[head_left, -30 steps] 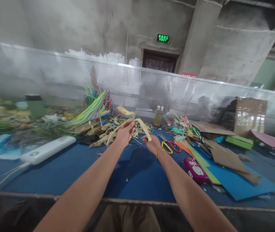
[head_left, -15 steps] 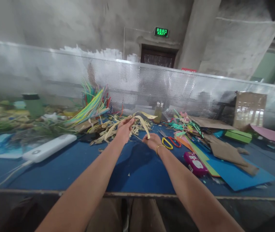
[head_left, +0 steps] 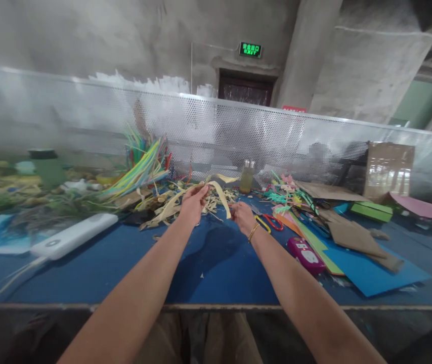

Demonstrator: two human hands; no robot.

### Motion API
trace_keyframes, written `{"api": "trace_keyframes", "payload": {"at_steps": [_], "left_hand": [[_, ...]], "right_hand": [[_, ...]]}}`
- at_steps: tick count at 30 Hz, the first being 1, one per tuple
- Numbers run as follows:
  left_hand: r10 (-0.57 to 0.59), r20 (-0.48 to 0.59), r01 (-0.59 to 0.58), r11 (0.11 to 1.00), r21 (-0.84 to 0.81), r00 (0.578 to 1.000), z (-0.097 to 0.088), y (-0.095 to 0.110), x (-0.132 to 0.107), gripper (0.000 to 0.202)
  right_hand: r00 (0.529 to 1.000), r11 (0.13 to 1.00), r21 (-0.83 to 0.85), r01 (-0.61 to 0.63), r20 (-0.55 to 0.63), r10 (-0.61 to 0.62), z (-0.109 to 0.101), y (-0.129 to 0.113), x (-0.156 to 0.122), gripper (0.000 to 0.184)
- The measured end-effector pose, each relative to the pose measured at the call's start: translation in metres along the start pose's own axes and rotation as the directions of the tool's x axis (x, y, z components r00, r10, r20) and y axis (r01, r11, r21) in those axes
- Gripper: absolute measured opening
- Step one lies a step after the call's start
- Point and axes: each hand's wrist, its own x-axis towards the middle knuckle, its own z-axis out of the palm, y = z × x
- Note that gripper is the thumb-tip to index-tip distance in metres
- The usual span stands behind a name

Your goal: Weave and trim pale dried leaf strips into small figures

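My left hand [head_left: 193, 202] pinches a pale yellow strip [head_left: 221, 197], which looks like dried leaf or paper. From the fingertips the strip arches over and hangs down toward the right. Close beside its lower end is my right hand [head_left: 243, 217], with a gold bracelet at the wrist. The right fingers are curled together; whether they touch the strip or hold something small, I cannot tell. Behind my left hand lies a loose pile of similar pale strips [head_left: 166, 210]. Scissors with red and yellow handles [head_left: 273, 222] lie just beyond my right hand, partly covered by it.
A white power bank [head_left: 75, 236] with a cable lies left on the blue table [head_left: 201, 290]. A purple device [head_left: 305, 255], coloured paper [head_left: 371, 270] and cardboard [head_left: 356, 237] are at right. Behind stand colourful stems [head_left: 143, 164], a bottle [head_left: 247, 177] and a perforated metal screen [head_left: 234, 131].
My right hand has shifted slightly right and up, from the strip's lower end to just beside it. My left hand keeps its pinch. The whole view has shifted a little.
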Motion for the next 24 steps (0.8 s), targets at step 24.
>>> {"api": "trace_keyframes", "payload": {"at_steps": [24], "left_hand": [[-0.018, -0.006, 0.018, 0.995, 0.101, 1.000, -0.002, -0.005, -0.002, 0.034]], "right_hand": [[0.955, 0.980, 0.200, 0.006, -0.293, 0.054, -0.011, -0.007, 0.014, 0.016]]}}
